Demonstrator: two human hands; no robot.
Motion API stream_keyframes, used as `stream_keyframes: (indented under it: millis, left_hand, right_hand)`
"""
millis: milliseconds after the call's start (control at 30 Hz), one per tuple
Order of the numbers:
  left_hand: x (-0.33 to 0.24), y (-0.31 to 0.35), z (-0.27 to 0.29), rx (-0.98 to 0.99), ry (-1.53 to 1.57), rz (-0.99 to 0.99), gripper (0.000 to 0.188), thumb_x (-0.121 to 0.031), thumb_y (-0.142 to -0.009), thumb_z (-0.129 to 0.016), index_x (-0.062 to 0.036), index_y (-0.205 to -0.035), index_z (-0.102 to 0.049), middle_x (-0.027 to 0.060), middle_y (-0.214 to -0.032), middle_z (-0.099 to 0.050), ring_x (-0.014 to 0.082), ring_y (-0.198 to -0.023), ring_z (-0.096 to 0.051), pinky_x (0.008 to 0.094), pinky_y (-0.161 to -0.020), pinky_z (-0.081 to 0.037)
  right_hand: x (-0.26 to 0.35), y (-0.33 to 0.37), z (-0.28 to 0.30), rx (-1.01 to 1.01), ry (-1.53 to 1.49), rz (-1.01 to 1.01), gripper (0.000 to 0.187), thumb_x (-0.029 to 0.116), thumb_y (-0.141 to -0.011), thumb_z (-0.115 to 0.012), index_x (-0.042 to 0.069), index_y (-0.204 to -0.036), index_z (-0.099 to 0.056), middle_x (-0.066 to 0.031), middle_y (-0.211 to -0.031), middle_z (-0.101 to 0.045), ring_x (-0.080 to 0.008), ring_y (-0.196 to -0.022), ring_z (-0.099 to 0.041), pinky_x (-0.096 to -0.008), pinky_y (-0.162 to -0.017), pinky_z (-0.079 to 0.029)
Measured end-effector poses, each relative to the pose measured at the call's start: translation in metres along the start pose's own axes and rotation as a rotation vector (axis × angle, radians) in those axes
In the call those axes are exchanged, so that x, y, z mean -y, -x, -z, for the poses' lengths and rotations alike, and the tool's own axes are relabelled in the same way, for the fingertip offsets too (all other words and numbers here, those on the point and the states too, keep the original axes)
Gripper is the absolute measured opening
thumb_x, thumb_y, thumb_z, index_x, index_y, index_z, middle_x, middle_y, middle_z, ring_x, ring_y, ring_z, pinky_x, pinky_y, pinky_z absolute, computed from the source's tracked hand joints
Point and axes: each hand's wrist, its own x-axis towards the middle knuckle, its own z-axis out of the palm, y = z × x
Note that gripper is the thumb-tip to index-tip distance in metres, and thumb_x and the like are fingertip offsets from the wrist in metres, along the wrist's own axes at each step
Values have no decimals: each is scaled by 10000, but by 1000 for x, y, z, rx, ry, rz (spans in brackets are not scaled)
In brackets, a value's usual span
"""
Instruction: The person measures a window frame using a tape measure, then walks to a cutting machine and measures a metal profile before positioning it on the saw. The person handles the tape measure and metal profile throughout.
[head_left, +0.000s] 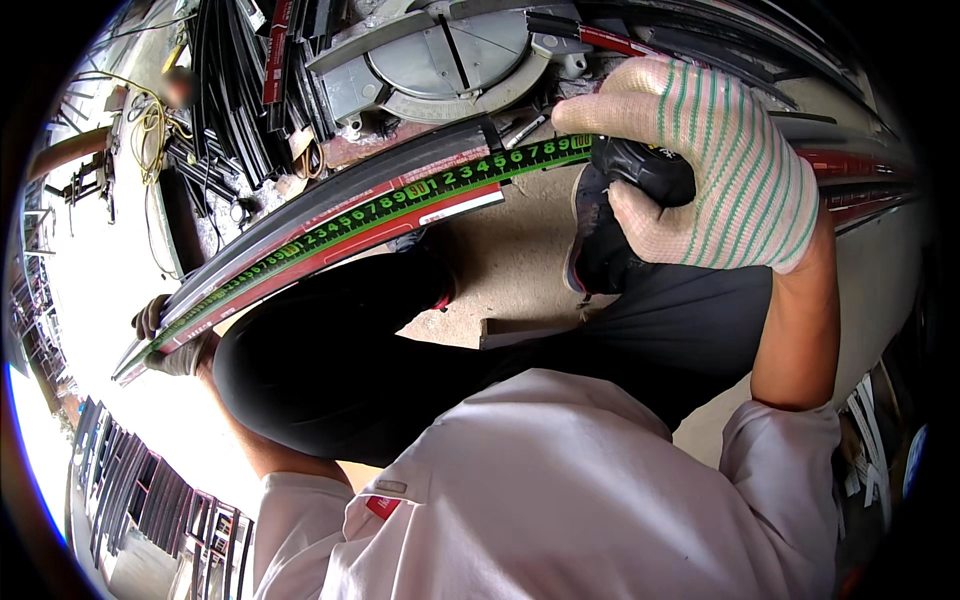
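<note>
My right hand (735, 170), in a white knit glove with green stripes, is closed round the black case of a tape measure (640, 172). From the case, the green tape blade (465, 180) runs left along a long dark profile strip (400, 163) with red and white film on it. At the strip's far left end, my left hand (182, 357), in a dark glove, is wrapped round the strip and the blade together. The strip lies slantwise above my left knee, and its right end stops short of the tape case.
A grey saw base with a round slotted turntable (430, 60) stands ahead. Bundles of dark strips (225, 80) lie at its left, and more profiles (855, 170) extend at the right. A yellow cable (150, 140) hangs at the left. Stacked profiles (150, 495) lie at the lower left.
</note>
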Motion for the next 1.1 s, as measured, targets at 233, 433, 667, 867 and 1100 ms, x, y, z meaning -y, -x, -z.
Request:
stream_keyframes:
  millis: [233,433,667,867,1100]
  left_hand:
    - [-4,2,4,-13,16,-5,416,-352,-782,-502,3,-996,-532,62,-747,-555,197,-644,-543,334,-638,-488]
    - [-6,3,9,-22,18,-21,430,-369,-793,-498,6,-1000,-532,67,-756,-556,200,-649,-544,338,-640,-487]
    - [-5,2,10,-39,25,-24,447,-388,-805,-494,10,-1004,-532,71,-766,-557,203,-654,-544,342,-643,-486]
    - [1,5,10,-61,12,-24,462,-404,-816,-490,14,-1009,-533,75,-775,-558,206,-659,-544,345,-645,-485]
    - [4,5,10,-77,0,-18,480,-423,-828,-486,18,-1013,-533,80,-786,-559,209,-664,-545,350,-647,-484]
  right_hand:
    - [-2,4,-5,25,57,-48,568,101,-623,-685,90,-1191,-695,-118,-945,-633,-290,-853,-657,-382,-773,-561]
    - [-2,3,-6,51,-3,-69,580,102,-630,-689,93,-1210,-682,-121,-963,-629,-293,-871,-661,-387,-781,-564]
    - [-1,0,-8,42,7,-38,563,117,-640,-694,76,-1201,-681,-127,-959,-638,-287,-848,-677,-372,-770,-578]
    - [-2,0,-10,14,23,2,559,131,-646,-699,61,-1200,-678,-140,-965,-644,-293,-838,-688,-376,-752,-587]
    - [-3,0,-10,25,41,9,553,141,-650,-705,53,-1195,-678,-141,-961,-649,-294,-836,-690,-378,-746,-594]
